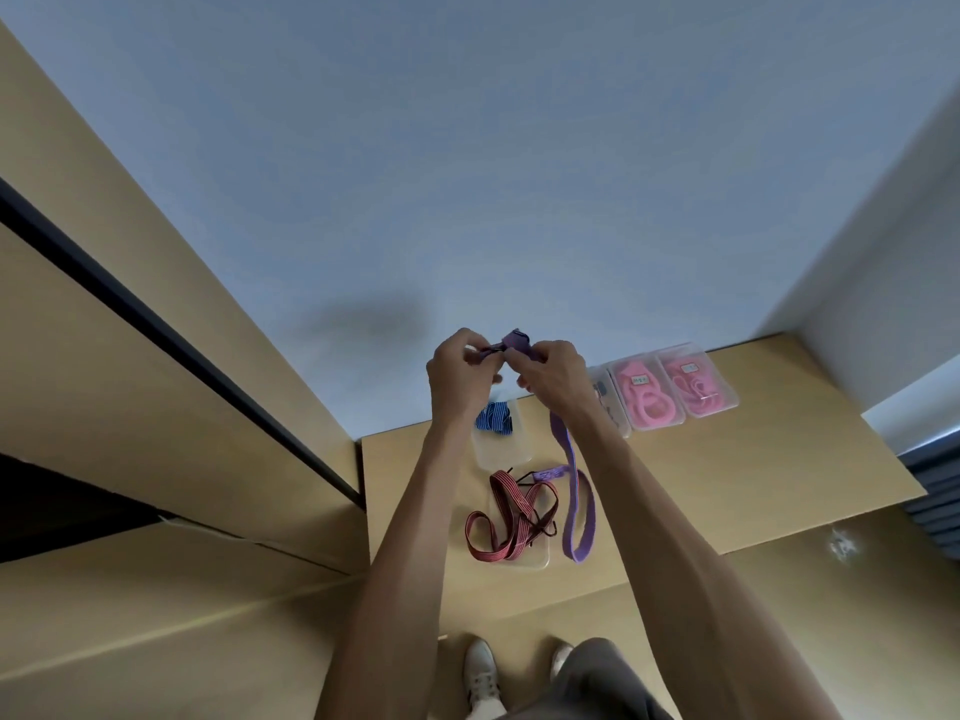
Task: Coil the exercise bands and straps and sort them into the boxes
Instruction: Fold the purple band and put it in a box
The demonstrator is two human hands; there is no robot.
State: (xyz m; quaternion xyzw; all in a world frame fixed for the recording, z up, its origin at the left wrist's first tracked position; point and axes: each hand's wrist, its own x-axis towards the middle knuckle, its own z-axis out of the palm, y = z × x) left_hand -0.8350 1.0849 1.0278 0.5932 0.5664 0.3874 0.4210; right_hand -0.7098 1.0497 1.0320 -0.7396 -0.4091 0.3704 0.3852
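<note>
A purple strap (575,491) hangs from both raised hands down to the table, its loose loop lying there. My left hand (457,371) and my right hand (550,368) pinch its upper end, where a small coil of it sits between my fingers. Below on the table, a red striped strap (511,517) lies tangled over a clear box lid. A blue striped strap (493,418) sits coiled in a clear box (501,452). Two clear boxes at the right hold pink bands (644,397), (693,389).
The wooden table (727,485) stands against a pale blue wall. A third clear box (605,402) sits left of the pink ones, partly behind my right arm. Wooden cabinet panels rise at the left. My shoes show on the floor below.
</note>
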